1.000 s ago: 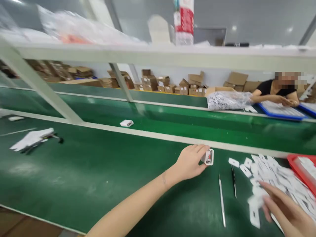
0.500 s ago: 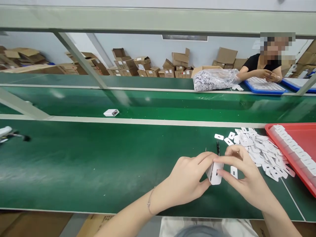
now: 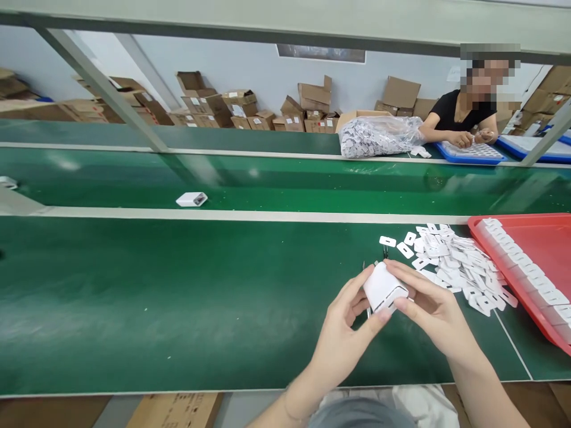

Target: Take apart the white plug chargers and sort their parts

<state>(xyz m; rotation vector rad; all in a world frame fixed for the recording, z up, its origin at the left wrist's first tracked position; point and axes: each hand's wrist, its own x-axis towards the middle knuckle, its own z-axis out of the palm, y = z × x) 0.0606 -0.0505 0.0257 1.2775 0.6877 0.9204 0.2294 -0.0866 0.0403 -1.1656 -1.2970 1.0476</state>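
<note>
Between my two hands is a small white plastic housing [image 3: 384,288], tilted, with a thin dark gap along its near edge. My left hand [image 3: 345,327] grips its left side, thumb at the lower edge. On the other side, my right hand [image 3: 430,309] pinches it, thumb by the gap and fingers over the top. Just beyond the housing, the tip of a dark tool that looks like tweezers [image 3: 386,252] shows, mostly hidden. Past my right hand lies a heap of flat white slotted plates [image 3: 464,261], with a single slotted plate [image 3: 388,241] apart at its left.
A red tray [image 3: 553,232] at the right holds a row of white housings [image 3: 526,261]. Another white housing [image 3: 191,199] lies on the green belt beyond the pale rail [image 3: 267,215]. Across the line, a person [image 3: 459,119] works at a blue tray [image 3: 473,159] beside a bag of parts [image 3: 375,137].
The housing has been turned, so its broad smooth face and the gapped edge show instead of the slotted end. My left hand has moved from behind it to its left side. The view has shifted slightly.
</note>
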